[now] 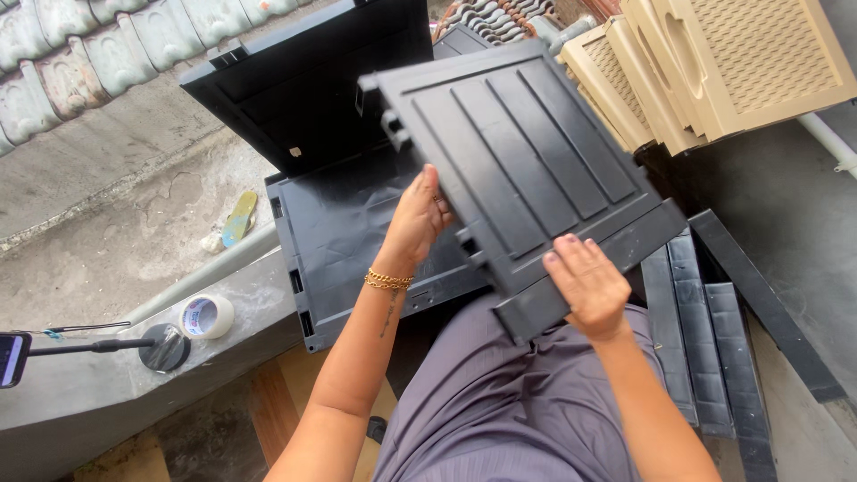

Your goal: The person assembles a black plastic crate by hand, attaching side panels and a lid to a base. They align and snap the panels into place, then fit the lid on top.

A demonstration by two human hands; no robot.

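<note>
Seen from above, a person's left hand (418, 219) and right hand (585, 287) grip a ribbed black plastic panel (522, 161), tilted over their lap. Behind it lie two more black panels (335, 228) (one propped open). Beige lattice panels (714, 62) lean at the upper right. A roll of tape (207, 316) sits on a concrete ledge (89, 375) at the left.

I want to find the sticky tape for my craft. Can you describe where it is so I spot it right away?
Look at the grey concrete ledge at the lower left, below the big black ribbed plastic panel that both hands hold. The white round roll of tape lies there beside a black round stand base. It is the only white ring on the ledge.
</note>
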